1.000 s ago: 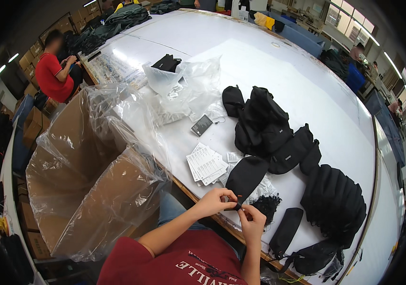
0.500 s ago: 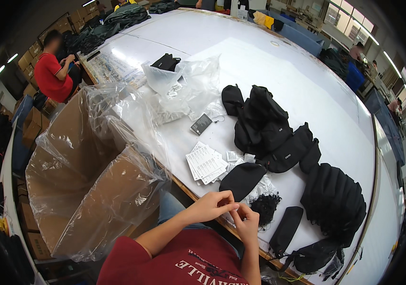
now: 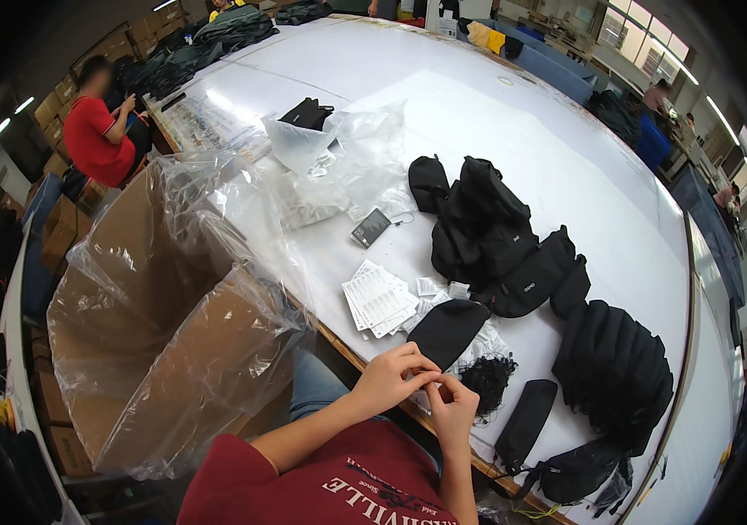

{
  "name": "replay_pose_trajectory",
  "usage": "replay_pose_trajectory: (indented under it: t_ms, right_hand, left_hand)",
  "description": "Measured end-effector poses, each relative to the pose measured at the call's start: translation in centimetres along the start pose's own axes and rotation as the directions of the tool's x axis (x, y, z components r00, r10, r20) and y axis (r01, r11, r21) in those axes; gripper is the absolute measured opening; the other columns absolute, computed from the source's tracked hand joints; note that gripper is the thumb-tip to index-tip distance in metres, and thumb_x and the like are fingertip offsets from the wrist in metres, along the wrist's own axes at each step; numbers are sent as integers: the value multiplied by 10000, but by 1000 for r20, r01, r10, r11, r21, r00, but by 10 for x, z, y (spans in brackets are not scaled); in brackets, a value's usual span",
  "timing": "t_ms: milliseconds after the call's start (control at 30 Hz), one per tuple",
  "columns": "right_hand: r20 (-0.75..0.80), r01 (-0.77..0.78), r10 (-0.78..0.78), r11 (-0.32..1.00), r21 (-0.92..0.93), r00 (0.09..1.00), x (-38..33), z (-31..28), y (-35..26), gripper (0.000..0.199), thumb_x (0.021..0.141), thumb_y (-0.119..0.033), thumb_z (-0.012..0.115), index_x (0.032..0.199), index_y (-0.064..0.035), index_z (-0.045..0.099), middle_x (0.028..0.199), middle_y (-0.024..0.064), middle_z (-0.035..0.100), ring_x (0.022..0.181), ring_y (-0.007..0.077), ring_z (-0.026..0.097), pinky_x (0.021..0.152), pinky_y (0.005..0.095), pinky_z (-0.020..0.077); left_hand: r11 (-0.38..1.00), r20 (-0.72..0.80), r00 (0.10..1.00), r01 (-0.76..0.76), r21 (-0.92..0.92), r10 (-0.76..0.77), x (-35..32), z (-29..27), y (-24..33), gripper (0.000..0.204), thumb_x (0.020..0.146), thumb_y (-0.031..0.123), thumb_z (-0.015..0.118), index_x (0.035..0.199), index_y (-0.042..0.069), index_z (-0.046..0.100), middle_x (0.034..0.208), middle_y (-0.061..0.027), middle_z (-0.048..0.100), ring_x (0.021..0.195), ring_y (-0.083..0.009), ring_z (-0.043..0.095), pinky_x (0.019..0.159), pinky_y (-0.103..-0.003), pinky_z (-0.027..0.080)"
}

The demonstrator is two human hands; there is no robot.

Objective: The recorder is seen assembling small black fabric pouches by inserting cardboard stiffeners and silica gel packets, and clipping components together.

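Over the table's near edge, my left hand (image 3: 388, 380) and my right hand (image 3: 455, 406) meet at the fingertips, both pinched closed. Whatever lies between them is too small or hidden to make out. Just beyond the fingers rests a flat black fabric pouch (image 3: 449, 331). A tangle of thin black strings (image 3: 488, 378) lies to the right, close to my right hand. White printed cards (image 3: 379, 300) are fanned out past the pouch, beside small white packets (image 3: 427, 286). A long black pouch (image 3: 527, 420) lies farther right.
An open carton lined with clear plastic (image 3: 150, 350) stands at my left. Clear plastic bags (image 3: 347, 157) and a dark tag (image 3: 371, 228) lie on the white table (image 3: 566, 166). Black pouches are heaped (image 3: 487, 227) and stacked (image 3: 614, 372) at right. A person in red (image 3: 98, 136) sits far left.
My hands stay together at nearly the same spot, with the left fingers shifted slightly. The things on the table have not moved.
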State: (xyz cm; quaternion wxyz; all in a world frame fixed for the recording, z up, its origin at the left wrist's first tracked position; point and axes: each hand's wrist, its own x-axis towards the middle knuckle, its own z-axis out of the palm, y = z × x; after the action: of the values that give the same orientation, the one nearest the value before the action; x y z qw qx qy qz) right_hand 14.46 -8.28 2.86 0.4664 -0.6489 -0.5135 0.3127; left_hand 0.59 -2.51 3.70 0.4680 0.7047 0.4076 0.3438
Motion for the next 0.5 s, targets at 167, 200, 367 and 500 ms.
replay_pose_trajectory:
  t_ms: [167, 200, 367, 500]
  right_hand:
    - [16, -44, 44, 999, -4, 999, 1, -2, 8, 101, 843, -107, 684, 850, -9, 666, 536, -11, 513, 485, 41, 437, 462, 226, 332]
    - [17, -43, 43, 999, -3, 999, 0, -1, 11, 101, 843, -107, 684, 850, -9, 666, 536, -11, 513, 485, 41, 437, 462, 226, 332]
    - [153, -200, 135, 773, 603, 979, 0, -10, 16, 130, 872, -68, 637, 978, -25, 574, 763, 9, 611, 681, 47, 552, 544, 174, 355]
    - [183, -227, 145, 777, 588, 972, 2, -23, 20, 68, 903, -73, 578, 953, -46, 540, 794, 79, 641, 516, 16, 377, 474, 156, 288]
  left_hand:
    - [983, -37, 996, -81, -166, 76, 1, 4, -7, 144, 877, 165, 638, 936, 35, 657, 809, -13, 569, 652, -98, 547, 588, -228, 439]
    - [983, -38, 996, -81, -165, 75, 1, 6, -9, 144, 877, 165, 638, 936, 35, 657, 809, -13, 569, 652, -98, 547, 588, -228, 439]
    - [629, 236, 964, 259, -733, -122, 5, -6, -15, 116, 915, 128, 598, 966, 26, 576, 787, 15, 579, 606, -43, 471, 567, -189, 384]
    - [607, 251, 952, 304, -735, -173, 6, -14, -5, 109, 910, 138, 606, 919, 35, 574, 687, 30, 547, 565, -24, 440, 541, -175, 343]
